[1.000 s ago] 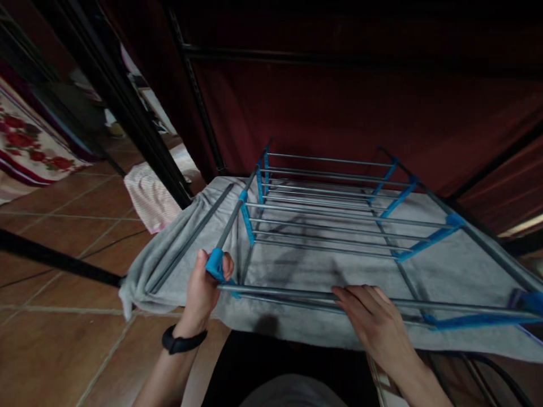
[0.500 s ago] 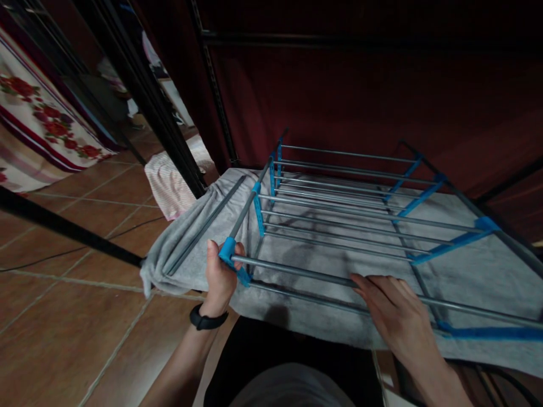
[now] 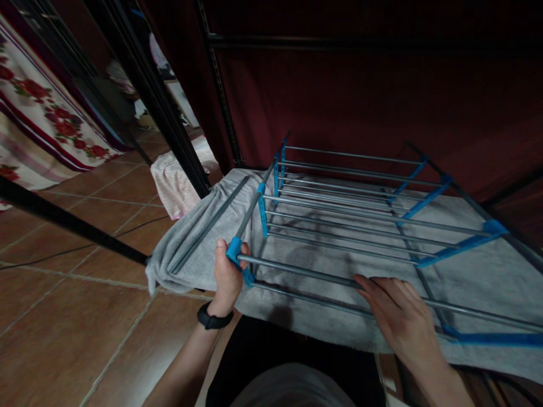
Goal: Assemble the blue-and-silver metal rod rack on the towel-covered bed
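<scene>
A rack of grey metal tubes (image 3: pixel 339 210) with blue plastic brackets lies on its side on a grey blanket. My left hand (image 3: pixel 229 274) is closed round its near left corner, where a blue plastic connector (image 3: pixel 234 247) joins two tubes. Some of those fingers are hidden behind the connector. My right hand (image 3: pixel 401 311), palm down, grips the nearest long tube (image 3: pixel 305 272) near its middle. To the left of the rack, a loose grey tube (image 3: pixel 207 226) rests on the blanket, touched by neither hand.
The grey blanket (image 3: pixel 449 271) covers the surface beneath the rack. Dark red cloth (image 3: pixel 360 102) hangs behind it. Black metal posts (image 3: pixel 156 102) stand at the left, near a striped cloth (image 3: pixel 180 183). A cable (image 3: pixel 93 244) crosses the tiled floor (image 3: pixel 76 322).
The whole view has shifted slightly, so everything appears a little further right. Both hands keep their hold on the rack, which has not visibly moved on the blanket.
</scene>
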